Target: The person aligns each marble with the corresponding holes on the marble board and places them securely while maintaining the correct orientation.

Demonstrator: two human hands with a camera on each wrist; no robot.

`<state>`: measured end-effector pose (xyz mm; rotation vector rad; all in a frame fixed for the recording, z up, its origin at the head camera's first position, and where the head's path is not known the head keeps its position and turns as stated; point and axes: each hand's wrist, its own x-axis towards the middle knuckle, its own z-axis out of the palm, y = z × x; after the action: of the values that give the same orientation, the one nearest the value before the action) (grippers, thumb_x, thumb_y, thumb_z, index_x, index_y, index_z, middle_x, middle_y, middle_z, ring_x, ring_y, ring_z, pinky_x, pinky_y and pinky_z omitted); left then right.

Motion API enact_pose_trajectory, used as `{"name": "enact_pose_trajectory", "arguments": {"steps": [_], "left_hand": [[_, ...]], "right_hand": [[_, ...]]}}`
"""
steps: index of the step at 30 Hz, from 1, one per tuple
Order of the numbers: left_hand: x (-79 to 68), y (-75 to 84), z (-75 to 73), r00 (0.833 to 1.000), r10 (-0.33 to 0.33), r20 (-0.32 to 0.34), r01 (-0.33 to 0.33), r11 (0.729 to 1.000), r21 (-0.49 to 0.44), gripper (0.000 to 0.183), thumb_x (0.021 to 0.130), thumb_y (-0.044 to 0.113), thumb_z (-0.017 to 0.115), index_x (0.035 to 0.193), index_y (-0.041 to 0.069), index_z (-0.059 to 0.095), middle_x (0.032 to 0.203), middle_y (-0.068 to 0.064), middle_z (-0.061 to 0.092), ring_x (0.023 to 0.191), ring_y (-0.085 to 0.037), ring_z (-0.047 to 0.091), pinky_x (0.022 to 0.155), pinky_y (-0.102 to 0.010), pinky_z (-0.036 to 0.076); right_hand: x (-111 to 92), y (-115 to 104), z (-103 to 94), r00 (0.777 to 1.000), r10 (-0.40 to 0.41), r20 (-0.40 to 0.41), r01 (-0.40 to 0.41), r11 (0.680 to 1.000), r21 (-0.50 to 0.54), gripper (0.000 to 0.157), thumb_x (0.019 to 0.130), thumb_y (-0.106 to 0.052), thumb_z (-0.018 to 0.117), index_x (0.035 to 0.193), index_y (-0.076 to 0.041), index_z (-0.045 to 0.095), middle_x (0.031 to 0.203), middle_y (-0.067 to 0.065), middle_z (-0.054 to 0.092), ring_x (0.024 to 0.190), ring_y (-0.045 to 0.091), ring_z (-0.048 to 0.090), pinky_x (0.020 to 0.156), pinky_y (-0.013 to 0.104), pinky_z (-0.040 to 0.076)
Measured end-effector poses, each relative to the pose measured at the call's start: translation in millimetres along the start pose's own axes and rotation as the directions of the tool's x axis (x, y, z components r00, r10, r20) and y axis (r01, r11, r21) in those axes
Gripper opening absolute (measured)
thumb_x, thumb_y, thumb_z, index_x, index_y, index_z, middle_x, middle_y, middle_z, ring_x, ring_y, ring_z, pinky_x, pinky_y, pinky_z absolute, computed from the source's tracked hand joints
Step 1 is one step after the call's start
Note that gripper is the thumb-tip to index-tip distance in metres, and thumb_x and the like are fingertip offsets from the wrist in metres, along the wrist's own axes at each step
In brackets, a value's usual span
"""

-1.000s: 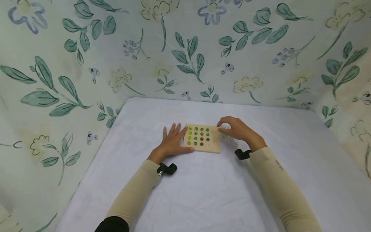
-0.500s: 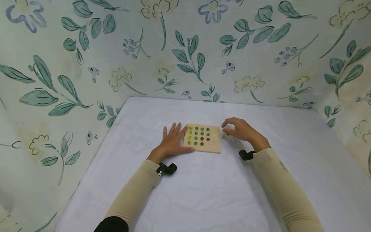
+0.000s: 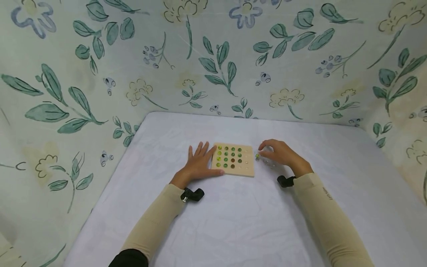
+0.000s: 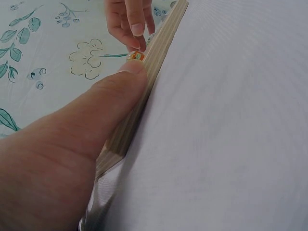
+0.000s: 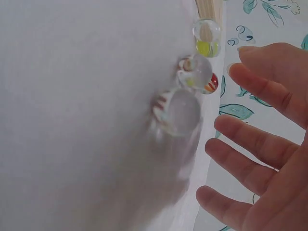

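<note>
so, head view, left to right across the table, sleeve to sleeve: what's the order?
Left beige sleeve → left hand → wooden marble board → loose yellow-green glass marble → right hand → right beige sleeve.

left hand (image 3: pixel 198 165) spread, right hand (image 3: pixel 281 152) loosely curved

Board (image 3: pixel 242 171): matt wood. Marbles (image 5: pixel 184 112): glossy glass. Tablecloth (image 3: pixel 233 222): matt fabric.
</note>
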<state>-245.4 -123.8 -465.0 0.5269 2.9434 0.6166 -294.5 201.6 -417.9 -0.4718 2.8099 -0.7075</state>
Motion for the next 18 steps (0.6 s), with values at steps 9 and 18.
{"name": "enact_pose_trajectory", "arguments": {"steps": [9, 18], "left_hand": [[1.2, 0.2, 0.6, 1.000, -0.003, 0.002, 0.003, 1.000, 0.024, 0.108, 0.073, 0.080, 0.056, 0.156, 0.024, 0.016, 0.162, -0.011, 0.005, 0.147, -0.032, -0.005, 0.111, -0.060, -0.012], [2.4, -1.5, 2.9, 1.000, -0.013, 0.011, 0.013, 1.000, 0.024, 0.110, 0.072, 0.080, 0.057, 0.156, 0.025, 0.014, 0.162, -0.009, 0.003, 0.147, -0.030, -0.007, 0.111, -0.058, -0.014]], "right_hand": [[-1.1, 1.7, 2.1, 1.000, 0.006, -0.009, -0.006, 1.000, -0.018, 0.017, 0.094, -0.021, 0.063, 0.107, -0.012, 0.065, 0.136, 0.017, 0.053, 0.131, 0.038, 0.039, 0.109, 0.058, 0.029], [-0.8, 7.4, 3.8, 1.000, -0.008, -0.014, 0.007, 1.000, -0.021, 0.016, 0.094, -0.018, 0.063, 0.107, -0.011, 0.066, 0.130, 0.016, 0.058, 0.126, 0.036, 0.046, 0.106, 0.055, 0.034]]}}
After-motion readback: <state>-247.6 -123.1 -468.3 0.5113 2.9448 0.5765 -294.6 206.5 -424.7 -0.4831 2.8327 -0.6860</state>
